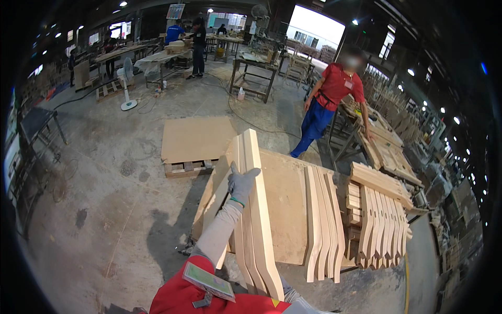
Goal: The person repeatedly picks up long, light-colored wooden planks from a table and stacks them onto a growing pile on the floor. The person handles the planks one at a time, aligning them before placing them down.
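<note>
My left hand (pixel 243 185), in a grey glove, is closed around a few long, pale, bent wooden pieces (pixel 260 209) held side by side and tilted upright. Its thumb and fingers lie across their upper half. At the lower edge a grey sleeve (pixel 303 306) of my right arm shows beside the lower ends of these pieces; the right hand's fingers are hidden behind the wood. Under and beyond them is a board-topped table (pixel 285 209). Several similar bent pieces (pixel 321 225) stand in a row on its right part.
To the right is a stack of notched wooden pieces (pixel 379 225). A person in a red shirt (pixel 340 86) leans on a workbench (pixel 387 141) beyond it. A pallet topped with a brown sheet (pixel 198 137), a white fan (pixel 127 83) and a work table (pixel 253 68) stand farther off.
</note>
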`<state>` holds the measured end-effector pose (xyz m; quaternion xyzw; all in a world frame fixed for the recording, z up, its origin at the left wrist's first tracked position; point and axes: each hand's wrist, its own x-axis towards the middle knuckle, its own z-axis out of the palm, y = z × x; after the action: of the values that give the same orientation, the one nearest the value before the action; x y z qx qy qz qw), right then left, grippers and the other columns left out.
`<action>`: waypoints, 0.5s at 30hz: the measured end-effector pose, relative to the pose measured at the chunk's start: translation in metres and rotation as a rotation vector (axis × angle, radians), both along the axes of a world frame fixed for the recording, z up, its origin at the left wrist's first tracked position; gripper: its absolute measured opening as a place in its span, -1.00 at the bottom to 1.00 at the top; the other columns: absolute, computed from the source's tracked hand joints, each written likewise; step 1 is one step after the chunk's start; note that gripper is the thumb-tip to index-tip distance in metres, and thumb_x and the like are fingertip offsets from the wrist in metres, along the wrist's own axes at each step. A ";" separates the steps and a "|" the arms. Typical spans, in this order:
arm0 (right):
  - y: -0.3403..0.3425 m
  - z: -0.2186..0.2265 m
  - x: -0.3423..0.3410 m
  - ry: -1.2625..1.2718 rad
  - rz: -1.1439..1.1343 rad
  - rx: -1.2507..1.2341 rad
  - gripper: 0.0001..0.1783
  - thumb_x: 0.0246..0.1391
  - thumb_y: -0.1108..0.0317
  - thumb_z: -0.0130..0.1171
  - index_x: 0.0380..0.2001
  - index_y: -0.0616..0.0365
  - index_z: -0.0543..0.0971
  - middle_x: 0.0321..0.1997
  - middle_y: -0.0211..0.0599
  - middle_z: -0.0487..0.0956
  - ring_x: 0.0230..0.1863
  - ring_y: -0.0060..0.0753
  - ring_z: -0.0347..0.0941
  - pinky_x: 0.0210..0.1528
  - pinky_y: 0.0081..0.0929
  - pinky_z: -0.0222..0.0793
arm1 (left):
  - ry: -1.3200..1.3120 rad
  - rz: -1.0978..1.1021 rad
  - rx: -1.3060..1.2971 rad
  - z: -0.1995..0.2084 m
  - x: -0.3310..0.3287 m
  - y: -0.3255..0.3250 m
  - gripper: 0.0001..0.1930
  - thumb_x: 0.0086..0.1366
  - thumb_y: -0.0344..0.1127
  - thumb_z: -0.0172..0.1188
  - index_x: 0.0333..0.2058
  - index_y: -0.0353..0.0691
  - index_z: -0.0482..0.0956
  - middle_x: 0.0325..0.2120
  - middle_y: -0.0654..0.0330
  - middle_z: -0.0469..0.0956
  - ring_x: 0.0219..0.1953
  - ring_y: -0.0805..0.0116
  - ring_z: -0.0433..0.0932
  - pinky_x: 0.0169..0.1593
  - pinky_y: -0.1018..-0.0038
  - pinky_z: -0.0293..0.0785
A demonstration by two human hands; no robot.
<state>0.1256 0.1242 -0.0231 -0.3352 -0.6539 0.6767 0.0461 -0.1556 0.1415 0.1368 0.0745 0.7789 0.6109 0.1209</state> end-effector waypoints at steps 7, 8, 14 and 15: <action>0.037 -0.012 0.039 0.041 0.023 -0.052 -0.46 -0.13 0.22 0.27 -0.06 0.23 0.44 -0.17 -0.13 0.55 -0.04 -0.20 0.44 -0.01 -0.36 0.37 | 0.054 -0.180 -0.390 -0.021 0.023 0.090 0.14 -0.16 0.28 0.26 0.31 -0.19 -0.06 0.14 -0.30 0.17 0.20 -0.10 0.19 0.19 0.19 0.18; 0.040 -0.014 0.040 0.062 0.038 -0.056 -0.46 -0.13 0.22 0.27 -0.05 0.23 0.44 -0.17 -0.13 0.55 -0.04 -0.20 0.44 -0.01 -0.36 0.36 | -0.046 -0.222 -0.492 -0.024 0.026 0.104 0.14 -0.15 0.33 0.21 0.31 -0.15 -0.06 0.14 -0.27 0.19 0.22 -0.10 0.17 0.22 0.13 0.09; 0.036 0.004 0.095 0.273 0.245 0.092 -0.43 -0.15 0.23 0.30 -0.04 0.23 0.44 -0.17 -0.13 0.55 -0.03 -0.20 0.44 0.00 -0.37 0.36 | 0.337 -0.247 -0.913 -0.114 0.051 0.152 0.08 -0.11 0.41 0.13 0.31 -0.02 -0.02 0.21 -0.33 0.04 0.24 -0.25 0.04 0.20 -0.08 -0.06; 0.038 0.007 0.103 0.341 0.296 0.166 -0.42 -0.16 0.23 0.31 -0.04 0.23 0.44 -0.17 -0.13 0.55 -0.03 -0.20 0.44 0.00 -0.37 0.36 | 0.319 -0.282 -0.927 -0.115 0.051 0.156 0.02 -0.05 0.44 0.05 0.31 0.02 0.01 0.26 -0.27 -0.03 0.27 -0.24 -0.01 0.22 -0.08 -0.08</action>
<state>0.2287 0.1620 -0.0160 -0.1116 -0.7322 0.6667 0.0836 -0.1044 0.2979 0.0222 0.2097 0.9592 0.1601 0.1021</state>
